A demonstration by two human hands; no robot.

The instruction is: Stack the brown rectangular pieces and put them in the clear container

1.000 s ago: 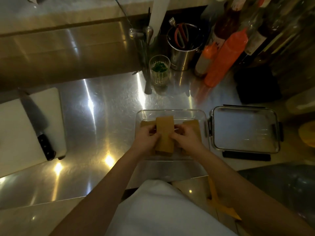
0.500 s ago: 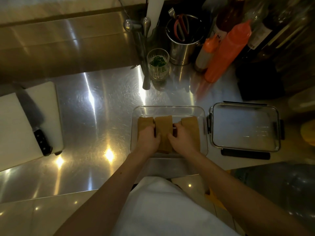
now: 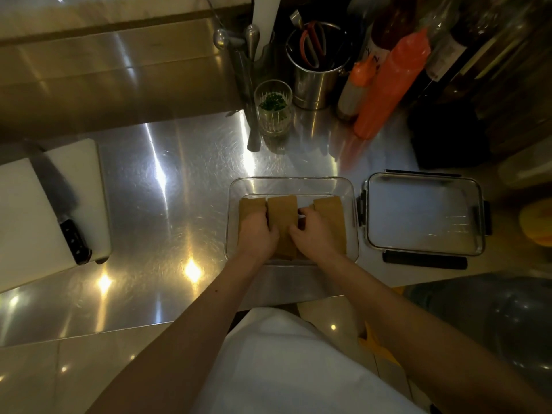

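Note:
A clear rectangular container [image 3: 291, 184] sits on the steel counter in front of me. Inside it lie three stacks of brown rectangular pieces side by side: a left stack [image 3: 251, 206], a middle stack [image 3: 282, 213] and a right stack [image 3: 330, 209]. My left hand [image 3: 257, 234] rests over the left stack, its fingers against the left side of the middle stack. My right hand [image 3: 313, 234] presses the middle stack's right side and covers part of the right stack. Both hands hide the near ends of the pieces.
The container's clear lid [image 3: 424, 213] with dark clips lies just to the right. A white cutting board [image 3: 44, 210] with a black-handled knife [image 3: 64, 210] is at the left. At the back stand a glass of herbs [image 3: 272, 107], a steel utensil pot [image 3: 316, 67] and orange squeeze bottles [image 3: 388, 76].
The middle stack, held raised above the container a second ago, has come down between the other two stacks. Both hands have stayed on it and lowered with it.

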